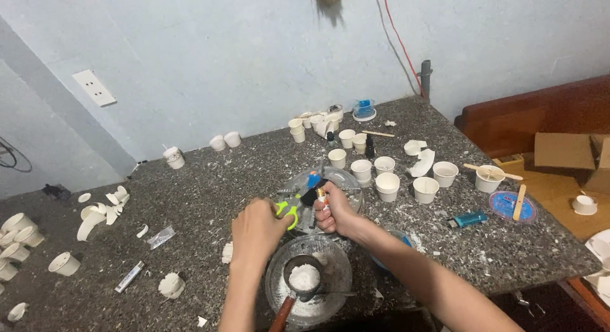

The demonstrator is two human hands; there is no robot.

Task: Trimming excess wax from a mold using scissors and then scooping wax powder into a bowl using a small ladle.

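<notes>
A dark speckled table [210,198] fills most of my view, dusted with white crumbs and crowded with small white cups [387,182], mostly beyond and to the right of my hands. A clear lid or dish [346,179] lies just behind my hands. Nearer to me sits a glass bowl [340,275] with a dark ladle [304,278] in it, holding a heap of white powder [304,276]; the ladle's handle runs down toward the bottom edge of the view. A blue lighter [469,219] lies well off to the right, and a flat wooden stick [520,202] rests on a blue disc [511,206] beyond it.

My left hand [257,227] is closed around green-handled scissors [291,211], fingers through the loops; the blades point right, toward my other hand, and are mostly hidden, so I cannot tell how far they gape. My right hand [337,214] is clamped on a small tube [321,196], pinched upright, its long axis running up and slightly away from me, with a dark piece at its top. The tube stands just right of the scissors, the two hands nearly touching, both above the far rim of the bowl. The scissors' line runs across the tube's axis. Neither hand is nearer: they meet at the tube.
</notes>
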